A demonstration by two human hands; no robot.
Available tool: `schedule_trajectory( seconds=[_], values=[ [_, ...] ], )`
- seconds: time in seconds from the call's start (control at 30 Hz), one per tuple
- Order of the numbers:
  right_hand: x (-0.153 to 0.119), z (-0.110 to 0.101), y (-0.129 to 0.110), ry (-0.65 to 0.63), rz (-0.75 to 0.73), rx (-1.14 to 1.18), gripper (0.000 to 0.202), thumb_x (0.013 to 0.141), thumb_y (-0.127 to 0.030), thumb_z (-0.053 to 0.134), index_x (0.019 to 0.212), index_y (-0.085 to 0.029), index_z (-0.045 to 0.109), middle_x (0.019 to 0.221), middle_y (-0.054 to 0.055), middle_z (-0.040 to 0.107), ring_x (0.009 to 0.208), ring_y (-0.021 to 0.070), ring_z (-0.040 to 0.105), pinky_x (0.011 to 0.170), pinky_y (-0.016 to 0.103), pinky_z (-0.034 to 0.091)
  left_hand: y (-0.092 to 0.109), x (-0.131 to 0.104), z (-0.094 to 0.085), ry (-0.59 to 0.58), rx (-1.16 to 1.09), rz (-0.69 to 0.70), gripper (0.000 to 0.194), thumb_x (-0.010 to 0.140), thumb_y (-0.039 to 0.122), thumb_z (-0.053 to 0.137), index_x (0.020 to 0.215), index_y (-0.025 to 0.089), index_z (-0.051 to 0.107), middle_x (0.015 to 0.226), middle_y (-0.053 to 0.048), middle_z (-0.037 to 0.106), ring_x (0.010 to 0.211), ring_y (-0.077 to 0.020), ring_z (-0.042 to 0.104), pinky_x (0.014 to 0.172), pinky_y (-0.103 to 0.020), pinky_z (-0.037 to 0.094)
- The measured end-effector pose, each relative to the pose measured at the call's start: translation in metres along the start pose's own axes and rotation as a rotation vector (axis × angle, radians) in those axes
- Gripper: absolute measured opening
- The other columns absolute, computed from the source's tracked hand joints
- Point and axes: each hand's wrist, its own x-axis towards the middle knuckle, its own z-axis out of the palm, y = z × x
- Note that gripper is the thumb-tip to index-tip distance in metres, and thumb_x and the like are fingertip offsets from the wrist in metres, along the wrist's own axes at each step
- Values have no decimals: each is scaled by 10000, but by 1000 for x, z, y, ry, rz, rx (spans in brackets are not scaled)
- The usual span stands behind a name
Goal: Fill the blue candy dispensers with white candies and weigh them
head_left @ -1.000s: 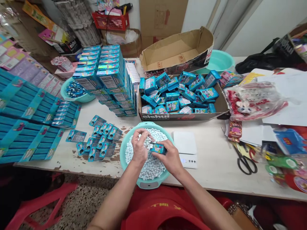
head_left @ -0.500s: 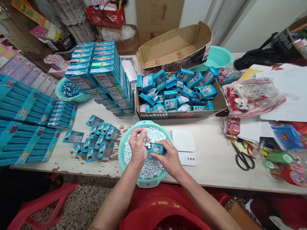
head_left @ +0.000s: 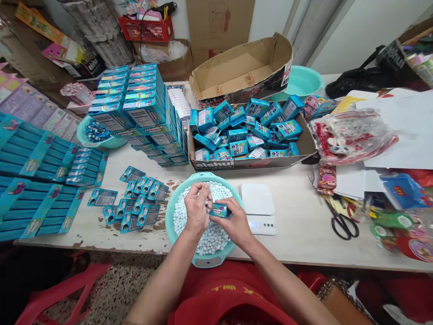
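Observation:
Over a turquoise basin full of small pale candies, both my hands work close together. My right hand grips a small blue candy box between thumb and fingers, its printed face up and one end toward the other hand. My left hand is closed, fingers curled at that end of the box, with a bit of white candy showing at the fingertips. How many candies it holds is hidden. Left of the basin lie several blue boxes with round holes in their ends.
A white scale stands right of the basin. Behind it, a carton holds many blue boxes. Stacked display boxes rise at the back left. Black-handled scissors and plastic bags lie to the right.
Fewer white candies show between my left fingertips and the box end. My left hand has curled a little more, and the box has shifted slightly. The whole view has moved slightly.

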Motion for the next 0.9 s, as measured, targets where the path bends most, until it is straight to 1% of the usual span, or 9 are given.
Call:
schedule_trajectory(
  seconds=[0.1,0.2,0.3,0.4,0.5,0.6,0.7,0.8,0.9],
  values=[
    [1,-9,2,-9,35,72,342,633,-291,799,940,-237,660,915,28,609,900,206,587,825,354,469,11,2,-4,-22,-44,-12,224,747,329,656,753,174,495,520,74,456,360,-27,358,344,-143,248],
    [2,-16,6,8,74,142,376,607,-346,812,938,-237,669,951,36,610,926,212,592,835,355,476,9,13,-19,52,12,52,204,758,343,628,780,191,494,512,82,438,361,-34,343,350,-146,242],
    [5,-16,11,16,99,188,387,579,-377,820,909,-232,681,937,33,612,923,214,599,853,369,477,-14,26,-47,61,355,28,185,738,365,604,747,195,532,570,42,521,431,-77,448,386,-174,319],
    [7,-20,12,12,102,254,402,561,-378,830,906,-231,683,931,33,613,909,213,606,829,361,493,-34,30,-75,-135,817,12,138,679,323,626,751,205,618,830,-35,658,781,-191,614,642,-278,482],
    [5,-41,16,114,108,288,410,572,-382,823,918,-222,673,957,43,616,899,216,612,786,346,509,-31,39,-81,-157,1065,126,142,731,315,581,818,229,654,927,-49,677,923,-247,604,815,-357,457],
    [3,-74,33,333,177,207,414,613,-379,793,954,-203,639,945,45,625,845,205,616,753,341,510,-10,75,-55,-122,1201,370,201,808,313,521,951,237,640,971,-69,663,922,-248,593,831,-358,438],
    [7,-99,66,474,226,73,419,620,-396,773,948,-187,617,914,41,627,821,204,610,744,348,502,6,139,-10,-240,1452,589,323,823,182,471,1123,228,583,1161,-101,590,1080,-262,506,903,-368,393],
    [15,-109,101,500,213,-6,426,614,-436,754,919,-173,616,905,49,621,851,218,606,768,369,497,6,200,28,-399,1715,529,442,783,35,418,1155,224,565,1285,-114,515,1181,-285,411,904,-413,379],
    [18,-113,120,464,193,-43,427,649,-456,718,940,-165,602,922,62,624,879,230,611,797,403,498,0,231,47,-443,1784,461,379,776,11,413,1044,194,607,1157,-139,584,1148,-303,431,888,-454,378]
  ],
)
